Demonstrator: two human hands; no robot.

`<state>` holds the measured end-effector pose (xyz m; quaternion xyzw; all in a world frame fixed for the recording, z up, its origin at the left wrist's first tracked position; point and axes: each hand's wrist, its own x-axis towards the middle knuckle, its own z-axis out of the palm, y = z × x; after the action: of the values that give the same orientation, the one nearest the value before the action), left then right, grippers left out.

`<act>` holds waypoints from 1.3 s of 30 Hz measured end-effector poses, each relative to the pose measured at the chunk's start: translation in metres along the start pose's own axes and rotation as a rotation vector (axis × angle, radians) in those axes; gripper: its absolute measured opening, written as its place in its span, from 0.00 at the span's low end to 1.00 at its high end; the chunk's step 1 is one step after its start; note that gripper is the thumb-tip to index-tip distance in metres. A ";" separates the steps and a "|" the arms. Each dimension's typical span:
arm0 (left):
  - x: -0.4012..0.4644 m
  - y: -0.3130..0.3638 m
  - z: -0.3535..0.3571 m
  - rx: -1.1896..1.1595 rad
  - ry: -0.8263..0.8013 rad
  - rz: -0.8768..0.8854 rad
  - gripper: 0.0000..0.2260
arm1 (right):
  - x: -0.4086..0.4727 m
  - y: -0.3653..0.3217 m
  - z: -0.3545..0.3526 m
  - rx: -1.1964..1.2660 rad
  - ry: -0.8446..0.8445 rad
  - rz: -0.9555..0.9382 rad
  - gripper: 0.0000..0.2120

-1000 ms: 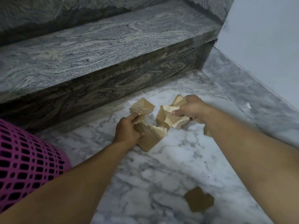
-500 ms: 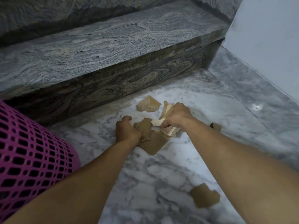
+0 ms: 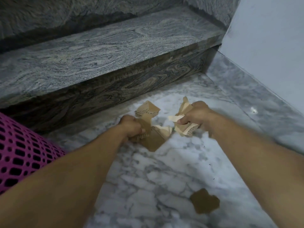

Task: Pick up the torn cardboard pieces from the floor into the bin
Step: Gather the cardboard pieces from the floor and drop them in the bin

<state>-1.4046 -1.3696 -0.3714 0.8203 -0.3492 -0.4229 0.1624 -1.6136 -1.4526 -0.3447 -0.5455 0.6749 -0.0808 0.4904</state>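
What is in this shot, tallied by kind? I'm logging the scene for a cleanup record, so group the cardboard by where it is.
Cardboard bunch gripped in the right hand: 1
Cardboard gripped in the left hand: 1
Loose cardboard pieces on the floor: 2
Pink mesh bin: 1
Hands: 2
Total: 7

You're working in dim, flat indoor light with a cool grey cast. Both hands [image 3: 195,116] are smeared by motion blur. The floor [image 3: 148,186] shows only soft shadows. Wide-angle bending curves the step [image 3: 98,51] toward the frame edges.
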 end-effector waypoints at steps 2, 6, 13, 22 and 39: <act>0.014 0.013 -0.006 0.065 0.015 0.059 0.16 | -0.004 0.006 -0.022 -0.068 0.008 0.021 0.19; 0.035 0.039 -0.005 0.101 0.064 0.148 0.17 | -0.011 0.026 -0.048 -0.304 -0.037 0.073 0.23; 0.054 0.044 0.017 0.221 0.169 0.147 0.25 | -0.007 0.062 -0.046 -0.469 0.007 0.000 0.43; 0.044 0.049 0.037 0.084 0.276 0.101 0.31 | -0.011 0.070 -0.044 -0.423 0.074 -0.017 0.32; -0.071 -0.019 0.037 -0.030 0.125 0.060 0.10 | -0.129 0.120 0.014 -0.835 -0.336 -0.222 0.25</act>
<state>-1.4546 -1.3050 -0.3631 0.8318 -0.3563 -0.3710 0.2086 -1.6917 -1.2946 -0.3548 -0.7707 0.4982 0.2353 0.3199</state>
